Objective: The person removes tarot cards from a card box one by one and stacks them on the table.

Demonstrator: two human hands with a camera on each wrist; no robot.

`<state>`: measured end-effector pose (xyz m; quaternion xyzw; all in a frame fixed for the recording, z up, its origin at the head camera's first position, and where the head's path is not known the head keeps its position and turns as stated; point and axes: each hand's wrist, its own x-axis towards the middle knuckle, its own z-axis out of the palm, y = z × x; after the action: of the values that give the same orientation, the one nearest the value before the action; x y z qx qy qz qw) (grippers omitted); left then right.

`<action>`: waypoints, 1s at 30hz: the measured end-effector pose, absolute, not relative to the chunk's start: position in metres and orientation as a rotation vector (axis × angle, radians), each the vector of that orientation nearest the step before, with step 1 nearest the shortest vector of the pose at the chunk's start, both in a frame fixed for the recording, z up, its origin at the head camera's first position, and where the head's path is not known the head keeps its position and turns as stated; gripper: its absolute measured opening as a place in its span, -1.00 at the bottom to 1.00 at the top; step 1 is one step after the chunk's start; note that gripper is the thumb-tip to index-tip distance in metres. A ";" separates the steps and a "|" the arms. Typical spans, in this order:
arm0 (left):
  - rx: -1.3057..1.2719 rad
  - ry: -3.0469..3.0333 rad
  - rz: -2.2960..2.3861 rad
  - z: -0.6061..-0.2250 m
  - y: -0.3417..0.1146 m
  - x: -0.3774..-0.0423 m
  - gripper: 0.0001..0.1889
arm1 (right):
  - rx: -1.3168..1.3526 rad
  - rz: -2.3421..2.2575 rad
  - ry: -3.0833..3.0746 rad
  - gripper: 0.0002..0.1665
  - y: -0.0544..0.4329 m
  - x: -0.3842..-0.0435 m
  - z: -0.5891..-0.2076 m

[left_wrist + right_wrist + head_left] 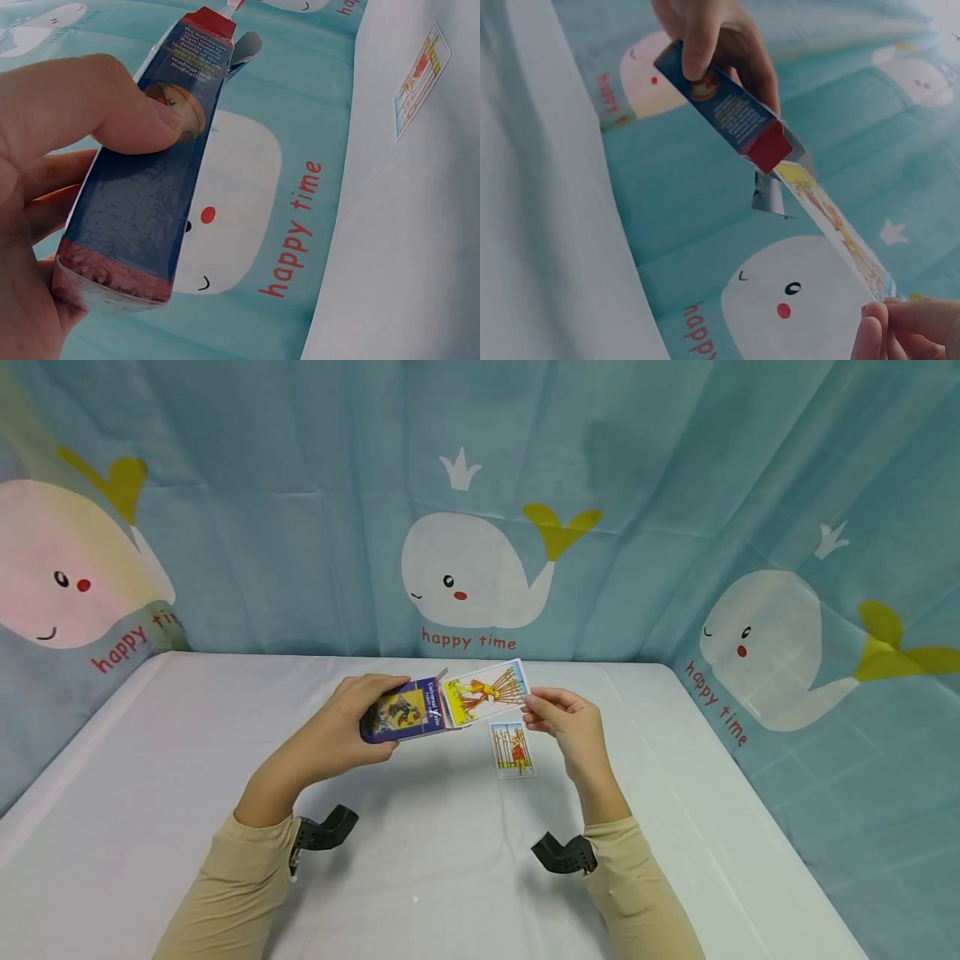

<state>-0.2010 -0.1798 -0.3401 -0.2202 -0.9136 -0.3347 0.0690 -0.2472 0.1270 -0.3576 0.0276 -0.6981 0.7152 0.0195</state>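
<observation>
My left hand [347,724] grips a dark blue and red tarot card box [135,202], thumb along its narrow printed side and fingers behind. The box is held above the table, its open end toward the right with the flaps standing out. Between thumb and fingers of my right hand [566,727] is the end of a tarot card [486,693] picturing a figure with a bundle of staves. That card's other end is right at the box mouth. A second tarot card [513,750] lies face up on the table below. Inside the box, the contents are hidden.
A white cloth covers the table [420,893]. Behind and on both sides hangs a blue curtain [300,527] with whale prints. Black curved mounts [326,828] are worn at both wrists, over beige sleeves.
</observation>
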 end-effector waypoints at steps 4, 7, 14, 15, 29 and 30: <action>-0.656 -2.752 -1.002 -0.340 -0.180 -0.201 -0.20 | 0.072 2.222 -2.156 -0.66 0.129 -0.248 -0.357; -0.651 -2.756 -0.997 -0.340 -0.180 -0.201 -0.20 | 0.063 2.223 -2.150 -0.65 0.131 -0.249 -0.357; -0.633 -2.767 -0.991 -0.339 -0.181 -0.201 -0.20 | 0.040 2.240 -2.120 -0.64 0.134 -0.251 -0.357; -0.628 -2.767 -0.990 -0.338 -0.182 -0.200 -0.20 | 0.037 2.243 -2.114 -0.65 0.135 -0.251 -0.357; -0.637 -2.755 -1.000 -0.337 -0.181 -0.199 -0.20 | 0.012 2.197 -2.110 -0.64 0.144 -0.255 -0.356; -0.638 -2.755 -1.002 -0.337 -0.181 -0.199 -0.20 | 0.009 2.190 -2.117 -0.64 0.144 -0.255 -0.356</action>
<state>-0.1991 -0.1812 -0.3369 -0.2122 -0.9160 -0.3330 0.0708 -0.2550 0.1442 -0.3562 0.0029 -0.6943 0.7181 0.0478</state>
